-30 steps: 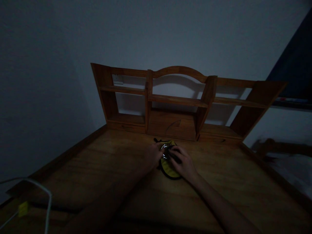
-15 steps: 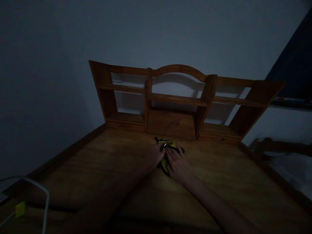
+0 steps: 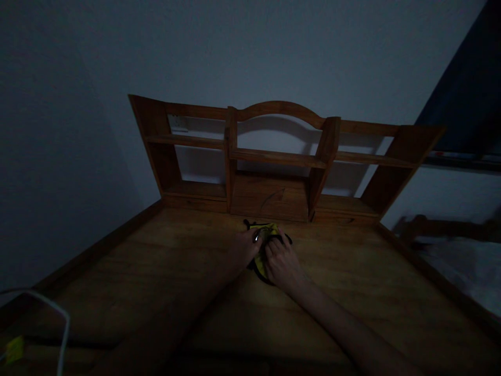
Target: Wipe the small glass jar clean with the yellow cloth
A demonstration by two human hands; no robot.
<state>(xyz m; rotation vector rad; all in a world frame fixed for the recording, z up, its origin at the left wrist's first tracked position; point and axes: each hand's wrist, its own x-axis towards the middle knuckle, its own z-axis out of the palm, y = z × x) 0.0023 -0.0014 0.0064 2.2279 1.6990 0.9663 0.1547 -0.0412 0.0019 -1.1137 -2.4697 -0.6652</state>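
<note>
A small yellow cloth item with black edging (image 3: 260, 265), pouch-like in shape, lies on the wooden desk in front of the shelf unit. My left hand (image 3: 242, 251) is closed at its left side, with a small shiny metal object (image 3: 256, 237) at the fingertips; its kind is too dark to make out. On the right part of the cloth item rests my right hand (image 3: 285, 263), its fingers curled into the dark-edged fold. What those fingertips touch inside is hidden.
A wooden shelf unit (image 3: 277, 155) stands at the back of the desk (image 3: 329, 308), against the wall. A white cable (image 3: 66, 326) and a yellow tag (image 3: 14, 349) are at the lower left. Raised edging (image 3: 426, 277) runs along the desk's right side.
My left hand has drawn slightly left, away from my right, with the shiny object. My right fingers have gone from stretched to curled. The whole view has shifted a little.
</note>
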